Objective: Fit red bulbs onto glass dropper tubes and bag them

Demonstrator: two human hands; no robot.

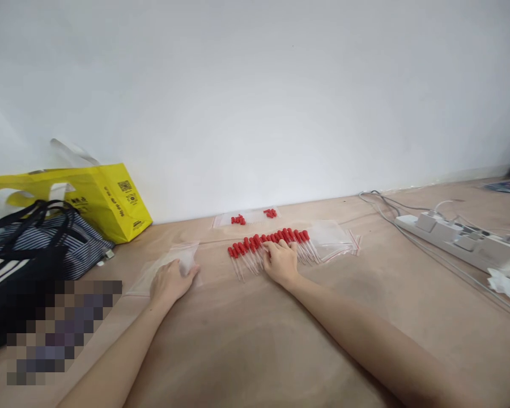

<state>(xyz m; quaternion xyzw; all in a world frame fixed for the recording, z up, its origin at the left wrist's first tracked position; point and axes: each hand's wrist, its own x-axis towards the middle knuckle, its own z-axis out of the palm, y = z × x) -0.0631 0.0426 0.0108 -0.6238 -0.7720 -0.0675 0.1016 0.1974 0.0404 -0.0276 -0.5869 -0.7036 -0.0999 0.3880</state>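
Here, my flat right hand (281, 262) covers red-capped clear droppers (249, 249); my flat left hand (170, 283) presses a bag (182, 254); bare table (255, 340) nearside.

Yellow bag (110, 198): QR code, small dark print beside it, too blurred to read.

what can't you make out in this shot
- Head view: right hand covers part of the red-capped droppers, so whether it grips any is unclear.
- Pixelated patch hides what lies beside the striped bag.
- Small bags at the wall: contents too small to count.
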